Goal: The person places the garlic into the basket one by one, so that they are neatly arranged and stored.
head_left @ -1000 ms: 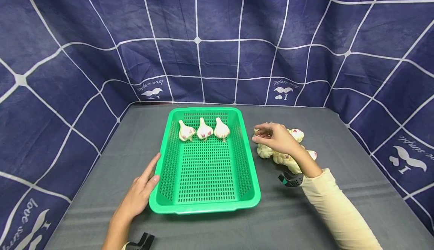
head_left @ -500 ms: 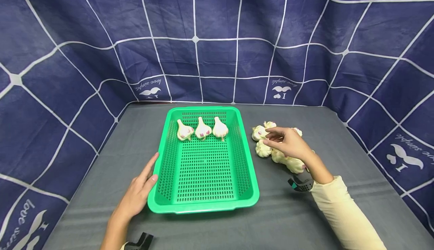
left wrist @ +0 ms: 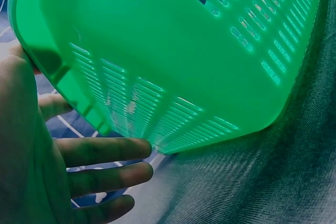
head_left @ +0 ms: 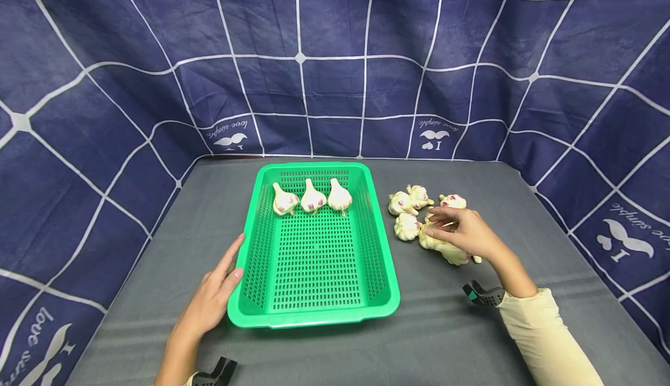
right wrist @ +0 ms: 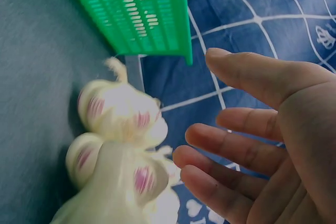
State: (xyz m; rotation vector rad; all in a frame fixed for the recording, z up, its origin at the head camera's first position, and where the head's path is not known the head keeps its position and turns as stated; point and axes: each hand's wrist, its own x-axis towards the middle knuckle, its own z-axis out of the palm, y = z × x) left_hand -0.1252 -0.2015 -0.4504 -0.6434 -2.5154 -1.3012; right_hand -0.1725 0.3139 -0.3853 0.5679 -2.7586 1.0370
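Three garlic bulbs (head_left: pixel 313 199) stand in a row at the far end of a green plastic basket (head_left: pixel 314 318). My left hand (head_left: pixel 209 299) rests at the basket's left rim, its fingers fairly straight; in the left wrist view the fingers (left wrist: pixel 105 150) spread beside the slotted wall. Over a pile of garlic bulbs (head_left: pixel 406 227) to the right of the basket hovers my right hand (head_left: pixel 466 232), holding nothing. The right wrist view has its fingers (right wrist: pixel 231 142) and thumb spread apart beside the garlic bulbs (right wrist: pixel 118 111). Part of the pile is hidden under this hand.
Grey cloth (head_left: pixel 324 357) covers the table. A dark blue curtain (head_left: pixel 335 89) with white grid lines rises behind it and along both sides. Dark devices are strapped at both wrists, the right one (head_left: pixel 484 295) near the sleeve cuff.
My right hand has drawn back to the right and slightly nearer, uncovering more garlic bulbs on the left of the pile. The left hand and the basket stay put.
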